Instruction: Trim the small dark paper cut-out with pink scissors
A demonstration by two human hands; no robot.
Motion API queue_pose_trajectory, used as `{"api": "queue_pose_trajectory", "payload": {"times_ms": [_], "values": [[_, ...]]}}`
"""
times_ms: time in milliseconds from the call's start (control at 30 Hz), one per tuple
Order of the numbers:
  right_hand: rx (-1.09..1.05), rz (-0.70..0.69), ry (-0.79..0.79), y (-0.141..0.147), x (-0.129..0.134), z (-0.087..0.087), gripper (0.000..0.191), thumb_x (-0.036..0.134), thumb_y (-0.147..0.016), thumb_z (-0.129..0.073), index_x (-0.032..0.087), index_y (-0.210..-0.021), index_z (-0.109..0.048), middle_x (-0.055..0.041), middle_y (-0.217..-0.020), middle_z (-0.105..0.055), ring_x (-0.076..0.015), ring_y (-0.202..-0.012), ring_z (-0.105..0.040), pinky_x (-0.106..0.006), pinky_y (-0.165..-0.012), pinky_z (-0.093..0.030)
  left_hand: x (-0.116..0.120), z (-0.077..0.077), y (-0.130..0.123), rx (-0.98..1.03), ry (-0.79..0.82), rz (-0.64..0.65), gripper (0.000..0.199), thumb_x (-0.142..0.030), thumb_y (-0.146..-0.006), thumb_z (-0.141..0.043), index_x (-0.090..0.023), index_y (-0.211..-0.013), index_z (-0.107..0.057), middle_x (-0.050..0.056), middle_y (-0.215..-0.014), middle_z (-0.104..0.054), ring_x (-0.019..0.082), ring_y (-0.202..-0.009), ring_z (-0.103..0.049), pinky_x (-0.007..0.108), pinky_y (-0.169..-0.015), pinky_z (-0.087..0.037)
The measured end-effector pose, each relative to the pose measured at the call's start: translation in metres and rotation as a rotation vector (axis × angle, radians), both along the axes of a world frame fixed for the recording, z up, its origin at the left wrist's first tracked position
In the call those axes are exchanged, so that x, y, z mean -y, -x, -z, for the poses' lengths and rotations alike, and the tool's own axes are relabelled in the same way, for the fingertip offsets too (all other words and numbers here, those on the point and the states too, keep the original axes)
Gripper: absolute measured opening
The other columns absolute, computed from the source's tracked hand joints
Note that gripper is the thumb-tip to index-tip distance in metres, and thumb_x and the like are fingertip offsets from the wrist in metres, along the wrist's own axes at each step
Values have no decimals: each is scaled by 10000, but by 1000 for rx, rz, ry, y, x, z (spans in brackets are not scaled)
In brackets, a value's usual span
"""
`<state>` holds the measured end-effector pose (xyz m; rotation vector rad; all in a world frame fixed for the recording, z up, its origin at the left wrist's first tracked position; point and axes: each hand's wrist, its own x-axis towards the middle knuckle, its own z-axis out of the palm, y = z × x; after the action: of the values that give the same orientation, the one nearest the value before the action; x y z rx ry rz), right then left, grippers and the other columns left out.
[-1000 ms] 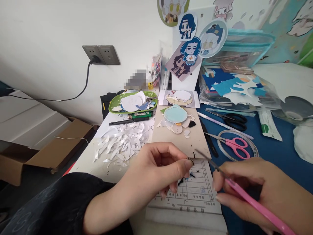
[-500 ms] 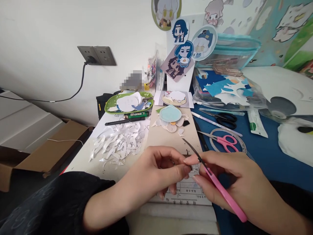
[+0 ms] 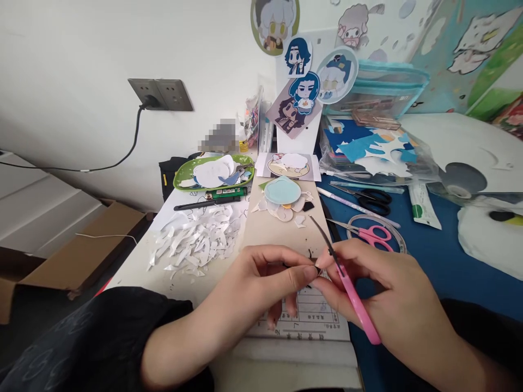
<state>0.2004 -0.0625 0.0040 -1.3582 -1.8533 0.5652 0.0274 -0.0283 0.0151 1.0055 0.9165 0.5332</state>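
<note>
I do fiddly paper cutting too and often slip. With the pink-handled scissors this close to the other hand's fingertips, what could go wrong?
The pink-handled scissors in the right hand have their blades right by the left hand fingertips pinching a tiny dark scrap: a nick seems possible. The scrap could also drop among the white paper offcuts and be hard to find.

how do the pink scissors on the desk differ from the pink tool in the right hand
The pink scissors lie flat on a clear ring, untouched; the pink tool is gripped in the right hand, tilted, its dark tip up. The scissors show looped handles; the tool shows a straight handle. Both pair pink handles with thin dark metal.
</note>
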Motion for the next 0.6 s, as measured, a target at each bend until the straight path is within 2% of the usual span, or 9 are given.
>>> {"api": "queue_pose_trajectory", "payload": {"times_ms": [100,200,267,367,467,533,600], "values": [[-5,3,4,2,1,-1,97,183,-735,-673,222,-737,-585,69,-521,-571,-103,-412,-531,-192,-410,-420,0,-1,-1,-1,2,-1,141,-243,-790,-673,-142,-697,-705,-53,-482,-526,24,-372,-393,81,-327,-339],[-16,15,76,-3,0,-1,148,281,-727,-729,226,-757,-595,66,-536,-561,-116,-434,-542,-202,-424,-451,-1,-1,-1,-2,1,-5,150,-228,-799,-662,-142,-683,-701,-57,-458,-533,21,-357,-400,70,-322,-338],[-53,37,130,-13,-2,-2,221,350,-692,-768,231,-802,-617,58,-575,-572,-124,-460,-565,-208,-449,-497,-3,-1,0,-9,-5,-7,166,-232,-811,-647,-140,-683,-700,-51,-450,-554,21,-349,-411,67,-321,-341],[-151,119,222,-31,-8,-4,278,339,-671,-784,254,-900,-650,39,-673,-622,-133,-520,-637,-204,-519,-566,-5,-1,2,-31,-14,-19,197,-245,-825,-629,-136,-674,-695,-50,-434,-563,14,-327,-397,61,-311,-334],[-234,147,331,-46,-13,-7,389,358,-692,-759,262,-1053,-648,-17,-833,-699,-201,-715,-722,-235,-614,-607,-6,0,4,-53,-24,-23,202,-240,-820,-629,-139,-654,-685,-60,-417,-549,12,-314,-380,60,-297,-327],[-253,153,370,-52,-15,-9,427,420,-751,-698,275,-1145,-617,-45,-970,-719,-236,-876,-720,-251,-672,-615,-7,-1,6,-68,-33,-21,179,-221,-807,-632,-143,-655,-684,-54,-463,-585,17,-335,-412,64,-305,-349],[-268,182,373,-55,-15,-9,448,462,-792,-647,303,-1204,-572,-44,-1042,-724,-238,-943,-708,-256,-699,-616,-7,-1,7,-94,-41,-27,145,-205,-793,-636,-145,-672,-688,-40,-555,-643,18,-363,-451,71,-317,-371]]}}
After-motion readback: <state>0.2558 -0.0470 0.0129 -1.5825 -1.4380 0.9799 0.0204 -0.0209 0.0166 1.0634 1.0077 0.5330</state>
